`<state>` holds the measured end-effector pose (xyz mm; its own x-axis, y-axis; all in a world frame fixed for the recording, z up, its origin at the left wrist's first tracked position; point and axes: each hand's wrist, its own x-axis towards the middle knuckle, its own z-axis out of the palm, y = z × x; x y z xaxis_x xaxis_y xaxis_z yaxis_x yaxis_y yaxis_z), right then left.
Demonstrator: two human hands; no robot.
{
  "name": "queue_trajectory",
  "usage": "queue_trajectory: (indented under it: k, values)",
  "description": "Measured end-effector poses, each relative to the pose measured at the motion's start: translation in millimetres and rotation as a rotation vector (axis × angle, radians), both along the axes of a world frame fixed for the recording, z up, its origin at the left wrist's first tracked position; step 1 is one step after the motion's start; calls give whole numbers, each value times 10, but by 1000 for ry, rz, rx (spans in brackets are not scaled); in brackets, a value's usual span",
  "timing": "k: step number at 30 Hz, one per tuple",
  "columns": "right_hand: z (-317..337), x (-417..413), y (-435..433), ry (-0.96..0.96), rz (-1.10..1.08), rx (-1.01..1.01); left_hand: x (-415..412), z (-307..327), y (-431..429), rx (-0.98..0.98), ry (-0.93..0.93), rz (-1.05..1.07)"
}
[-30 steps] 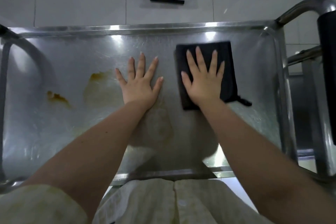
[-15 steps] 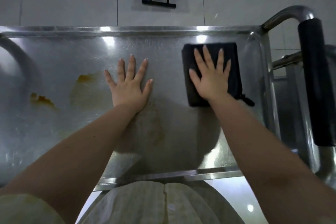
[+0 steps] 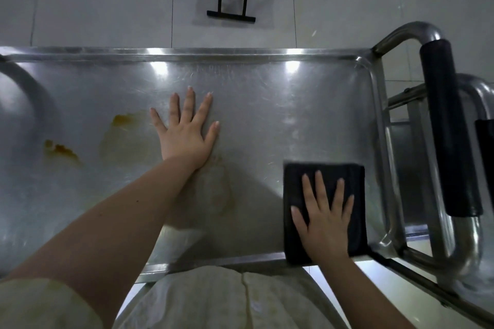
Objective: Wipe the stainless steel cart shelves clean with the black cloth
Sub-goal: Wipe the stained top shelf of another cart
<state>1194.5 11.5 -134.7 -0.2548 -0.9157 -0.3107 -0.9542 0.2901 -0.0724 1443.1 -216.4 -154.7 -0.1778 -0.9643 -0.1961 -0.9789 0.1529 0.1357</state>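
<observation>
Right hand (image 3: 324, 218), flat on black cloth (image 3: 292, 185), has dragged it toward 6 o'clock from the far right of the shelf (image 3: 267, 115), cloth now overlapping near rim at right corner.

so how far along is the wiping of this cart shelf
Looks done: the shelf shows no stains on its right part. In hand: the right hand presses the black cloth flat at the near right corner; the left hand rests mid-shelf. To do: the brown stains left of that hand; lower shelves are out of view.
</observation>
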Motion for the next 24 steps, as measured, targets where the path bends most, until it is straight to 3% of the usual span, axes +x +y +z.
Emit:
queue_trajectory:
  k: [4, 11, 14, 19, 24]
  values:
    - [49, -134, -57, -38, 60, 39, -1, -17, -13, -9, -1, 0]
    - [-29, -916, -2264, 7, -7, -15, 0, -29, -33, -20, 1, -1]
    - [-48, -1029, -2632, 25, -27, -10, 1, -41, -36, -21, -3, -3]
    - [-45, -906, -2107, 28, -81, -28, 1, -41, -7, -20, 1, -2]
    - [48, -720, -598, 0, -99, -30, -11, -11, 4, -15, 16, -6]
